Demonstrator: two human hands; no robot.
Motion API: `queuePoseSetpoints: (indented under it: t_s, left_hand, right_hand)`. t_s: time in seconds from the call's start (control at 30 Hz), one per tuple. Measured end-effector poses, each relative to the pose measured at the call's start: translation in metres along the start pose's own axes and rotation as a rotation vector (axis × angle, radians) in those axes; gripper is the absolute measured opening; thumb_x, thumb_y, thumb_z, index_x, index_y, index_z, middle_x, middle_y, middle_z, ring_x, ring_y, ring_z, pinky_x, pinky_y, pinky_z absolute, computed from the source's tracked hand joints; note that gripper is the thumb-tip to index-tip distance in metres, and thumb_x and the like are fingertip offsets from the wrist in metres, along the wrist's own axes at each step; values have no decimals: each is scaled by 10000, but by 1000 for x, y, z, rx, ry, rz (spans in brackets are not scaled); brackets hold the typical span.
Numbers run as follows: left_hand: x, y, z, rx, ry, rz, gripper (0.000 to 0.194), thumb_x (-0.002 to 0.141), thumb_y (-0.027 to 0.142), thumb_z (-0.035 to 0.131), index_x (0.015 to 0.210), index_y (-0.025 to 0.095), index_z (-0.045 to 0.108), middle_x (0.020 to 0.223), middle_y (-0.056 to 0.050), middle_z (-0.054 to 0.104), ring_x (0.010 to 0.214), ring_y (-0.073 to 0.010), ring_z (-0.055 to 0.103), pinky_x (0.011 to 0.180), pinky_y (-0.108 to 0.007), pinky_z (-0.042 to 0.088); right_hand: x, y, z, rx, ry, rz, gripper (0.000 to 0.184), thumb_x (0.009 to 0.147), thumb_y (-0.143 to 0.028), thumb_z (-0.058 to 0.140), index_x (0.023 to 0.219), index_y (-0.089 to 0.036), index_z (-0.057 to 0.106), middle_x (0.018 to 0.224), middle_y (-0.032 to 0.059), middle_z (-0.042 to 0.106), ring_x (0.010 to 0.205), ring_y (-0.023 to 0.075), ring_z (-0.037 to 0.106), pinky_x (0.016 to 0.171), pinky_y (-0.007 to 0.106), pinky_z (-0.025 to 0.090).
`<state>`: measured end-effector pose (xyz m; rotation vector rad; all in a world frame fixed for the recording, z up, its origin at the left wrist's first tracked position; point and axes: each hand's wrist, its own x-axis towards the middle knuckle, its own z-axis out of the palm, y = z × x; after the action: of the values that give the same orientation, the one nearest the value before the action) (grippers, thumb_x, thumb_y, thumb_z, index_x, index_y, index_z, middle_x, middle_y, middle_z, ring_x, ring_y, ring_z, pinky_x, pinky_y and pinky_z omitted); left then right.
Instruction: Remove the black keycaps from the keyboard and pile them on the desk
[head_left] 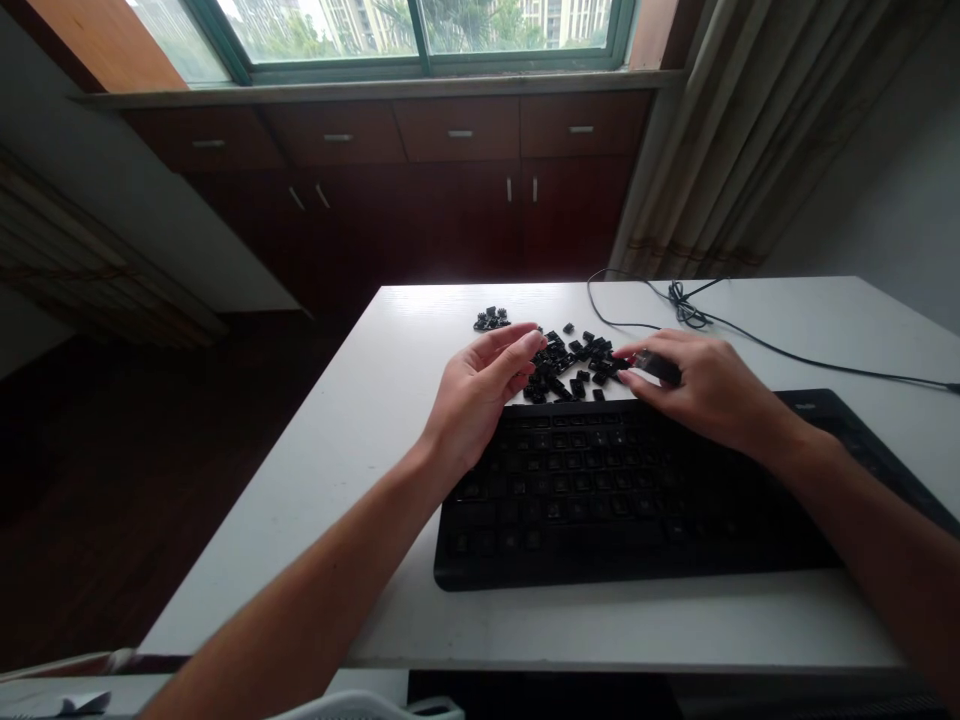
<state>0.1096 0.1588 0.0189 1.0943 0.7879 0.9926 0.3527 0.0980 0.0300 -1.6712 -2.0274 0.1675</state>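
A black keyboard (577,500) lies on the white table, its key area showing bare switch spots where keycaps are off. Behind it is a loose pile of black keycaps (555,360). My left hand (480,380) is raised at the pile's left side, thumb and fingers drawn together; whatever they may pinch is too small to make out. Over the keyboard's back edge, my right hand (697,385) grips a small dark tool with a flat handle (658,367). Its tip points left, beside the keycaps, and its exact kind is unclear.
A smaller group of keycaps (491,319) sits farther back on the white table (330,500). A black cable (810,355) runs along the right rear, bunched in a knot. Wooden cabinets (450,210) stand beneath the window. A white curved object (352,705) shows at the bottom edge.
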Motion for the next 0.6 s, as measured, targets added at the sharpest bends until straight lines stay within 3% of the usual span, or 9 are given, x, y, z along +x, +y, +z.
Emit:
queuePoseSetpoints:
  t_s: [0.17,0.3,0.43,0.6]
  left_hand:
    - [1,-3,1,22,2,22,357,806,405,770,1112,223,735,1134,-66,713,914,-128,614,802,-244,474]
    - [1,-6,2,52,-9,35,363,811,418,764,1117,224,733,1119,-67,715,900,-125,604,784,-240,462]
    - [2,-7,1,53,-32,53,341,818,422,758,1100,230,738,1109,-58,716,922,-127,598,792,-242,462]
    - [1,-7,1,60,-59,68,329,824,416,754,1090,222,737,1103,-64,719,940,-142,612,793,-250,469]
  right_hand:
    - [-14,-34,5,264,-238,-254,262,901,-267,657,1161,-243,670,1098,19,719,955,170,683,857,293,529]
    - [-24,-47,12,318,-436,-378,299,856,-118,670,1129,-241,663,1138,-4,701,960,142,680,844,252,510]
    - [-27,-45,14,290,-458,-419,373,794,-8,655,1091,-234,662,1154,-19,694,962,129,683,834,227,495]
    - [-28,-43,12,251,-424,-473,326,806,-28,643,1067,-219,679,1186,15,695,953,154,697,792,238,512]
